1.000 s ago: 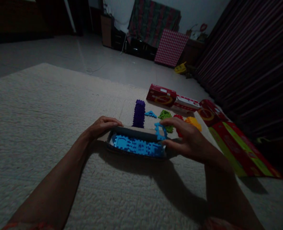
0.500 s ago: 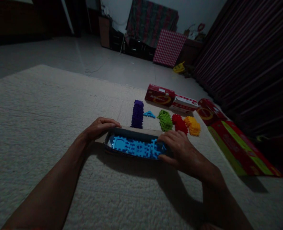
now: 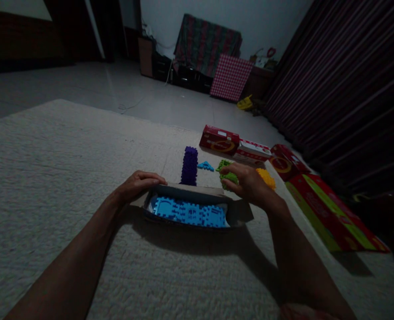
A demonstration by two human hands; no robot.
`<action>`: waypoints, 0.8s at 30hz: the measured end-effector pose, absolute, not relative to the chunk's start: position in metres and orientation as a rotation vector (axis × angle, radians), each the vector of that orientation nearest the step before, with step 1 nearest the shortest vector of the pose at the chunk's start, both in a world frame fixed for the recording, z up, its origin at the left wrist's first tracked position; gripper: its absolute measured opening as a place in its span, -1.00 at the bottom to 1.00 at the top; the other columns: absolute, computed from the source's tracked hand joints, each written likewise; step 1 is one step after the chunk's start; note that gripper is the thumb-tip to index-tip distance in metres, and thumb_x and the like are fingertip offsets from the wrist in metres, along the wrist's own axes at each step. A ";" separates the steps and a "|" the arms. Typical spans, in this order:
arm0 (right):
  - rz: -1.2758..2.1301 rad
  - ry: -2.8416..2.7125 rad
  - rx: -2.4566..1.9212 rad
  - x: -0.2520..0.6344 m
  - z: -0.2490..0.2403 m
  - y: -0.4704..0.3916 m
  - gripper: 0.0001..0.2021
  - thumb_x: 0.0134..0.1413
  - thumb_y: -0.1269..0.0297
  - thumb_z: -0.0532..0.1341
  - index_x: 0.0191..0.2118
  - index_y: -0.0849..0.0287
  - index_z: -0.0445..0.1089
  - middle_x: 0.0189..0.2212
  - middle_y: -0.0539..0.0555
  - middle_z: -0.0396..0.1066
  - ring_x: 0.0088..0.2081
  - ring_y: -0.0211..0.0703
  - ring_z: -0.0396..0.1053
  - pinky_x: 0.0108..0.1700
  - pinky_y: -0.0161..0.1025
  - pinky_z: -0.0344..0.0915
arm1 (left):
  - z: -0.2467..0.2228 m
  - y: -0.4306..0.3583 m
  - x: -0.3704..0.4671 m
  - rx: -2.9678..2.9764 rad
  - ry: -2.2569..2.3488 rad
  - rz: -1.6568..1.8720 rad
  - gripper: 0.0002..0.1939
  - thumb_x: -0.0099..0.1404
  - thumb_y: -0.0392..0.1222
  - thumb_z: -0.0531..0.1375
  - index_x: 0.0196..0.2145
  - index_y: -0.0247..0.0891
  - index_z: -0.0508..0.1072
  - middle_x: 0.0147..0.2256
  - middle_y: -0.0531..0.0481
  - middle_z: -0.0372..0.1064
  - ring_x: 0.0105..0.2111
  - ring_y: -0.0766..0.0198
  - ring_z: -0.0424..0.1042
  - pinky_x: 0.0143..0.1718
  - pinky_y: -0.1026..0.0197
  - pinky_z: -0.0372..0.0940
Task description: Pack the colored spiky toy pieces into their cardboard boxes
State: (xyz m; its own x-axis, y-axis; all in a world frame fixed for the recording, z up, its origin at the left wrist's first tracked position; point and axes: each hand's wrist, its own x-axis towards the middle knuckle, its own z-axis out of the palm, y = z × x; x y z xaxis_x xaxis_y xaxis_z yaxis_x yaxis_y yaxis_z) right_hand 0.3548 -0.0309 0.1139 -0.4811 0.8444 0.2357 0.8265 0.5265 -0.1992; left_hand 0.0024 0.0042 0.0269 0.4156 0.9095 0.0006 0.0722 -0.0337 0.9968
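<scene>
An open cardboard box [image 3: 197,190] lies in front of me, with blue toothed plastic building pieces [image 3: 190,214] laid in it in a row. My left hand [image 3: 141,183] grips the box at its far left corner. Above the green building pieces [image 3: 229,178], beyond the box's right end, my right hand [image 3: 246,183] hovers with thumb and fingers apart and nothing visible between them. It hides the place where red pieces showed before. Purple pieces [image 3: 189,165] stand in a column behind the box, beside a small blue triangular piece [image 3: 205,166]. Yellow-orange pieces [image 3: 266,178] lie to the right.
Everything rests on a pale quilted mat [image 3: 83,142]. Red cartons [image 3: 219,139] line its far side, and a red and green carton [image 3: 333,213] lies at the right. A dark curtain [image 3: 343,89] hangs on the right.
My right hand has left the box's right end and moved up and away, over the green pieces. The blue pieces at that end now lie flatter. My left hand stays on the box.
</scene>
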 end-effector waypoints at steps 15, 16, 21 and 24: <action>-0.020 -2.714 -1.808 0.338 0.057 0.090 -0.52 0.13 0.34 0.25 0.19 0.14 0.36 0.20 0.28 0.38 0.23 0.21 0.25 0.18 0.14 0.06 | 0.024 0.005 0.001 1.454 0.901 0.858 -0.83 0.11 -0.08 0.34 -0.40 -0.19 0.69 -0.28 -0.14 0.62 -0.20 0.09 0.53 -0.06 0.07 0.36; -0.012 -2.726 -1.810 0.336 0.057 0.093 -0.51 0.12 0.33 0.25 0.20 0.12 0.36 0.21 0.27 0.37 0.23 0.21 0.25 0.17 0.14 0.07 | 0.024 0.005 0.001 1.461 0.899 0.856 -0.83 0.11 -0.08 0.34 -0.40 -0.19 0.69 -0.28 -0.14 0.62 -0.20 0.09 0.53 -0.06 0.07 0.36; 0.039 -2.745 -1.812 0.330 0.054 0.097 -0.58 0.13 0.36 0.22 0.13 0.10 0.44 0.14 0.26 0.44 0.19 0.22 0.29 0.16 0.14 0.09 | 0.026 0.005 0.001 1.469 0.913 0.855 -0.82 0.11 -0.06 0.33 -0.39 -0.17 0.69 -0.28 -0.11 0.63 -0.19 0.08 0.53 -0.04 0.04 0.35; 0.081 -2.693 -1.782 0.333 0.053 0.096 -0.62 0.13 0.34 0.24 0.09 0.12 0.48 0.10 0.24 0.47 0.17 0.21 0.32 0.15 0.12 0.11 | 0.027 0.005 0.000 1.485 0.914 0.848 -0.82 0.12 -0.06 0.33 -0.39 -0.18 0.69 -0.27 -0.12 0.63 -0.19 0.07 0.53 -0.04 0.03 0.35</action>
